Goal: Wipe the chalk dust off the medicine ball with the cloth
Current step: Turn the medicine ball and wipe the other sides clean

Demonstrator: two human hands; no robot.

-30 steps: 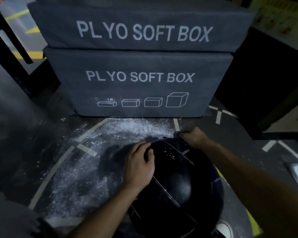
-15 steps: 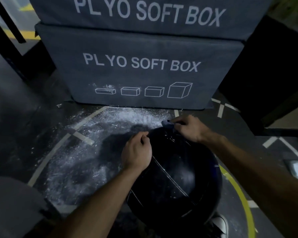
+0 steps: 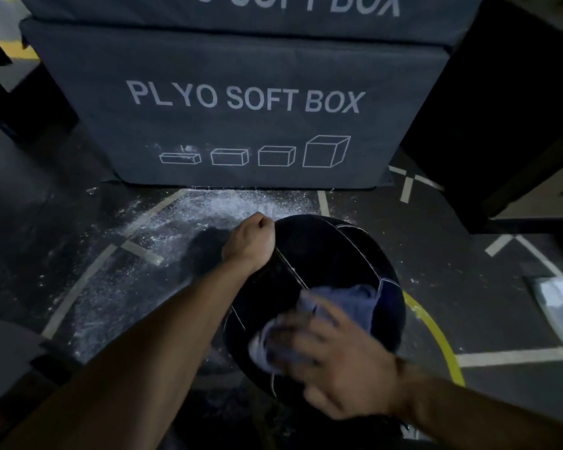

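The black medicine ball (image 3: 325, 254) with thin white seams sits on the dark floor in front of me. My left hand (image 3: 249, 240) rests on its upper left side with the fingers curled over the far edge. My right hand (image 3: 332, 355), blurred by motion, presses a pale blue cloth (image 3: 348, 303) flat against the near right face of the ball. The fingers of the right hand are spread over the cloth. Part of the cloth bunches out past the fingertips.
White chalk dust (image 3: 189, 219) is scattered on the floor left of and behind the ball. Two stacked grey plyo soft boxes (image 3: 241, 102) stand close behind. A dark block (image 3: 507, 108) is at the right. A plastic bag (image 3: 556, 303) lies at far right.
My right hand swept with the cloth from the ball's far top edge down to its near right face. My left hand slid a little farther over the ball's upper left edge.
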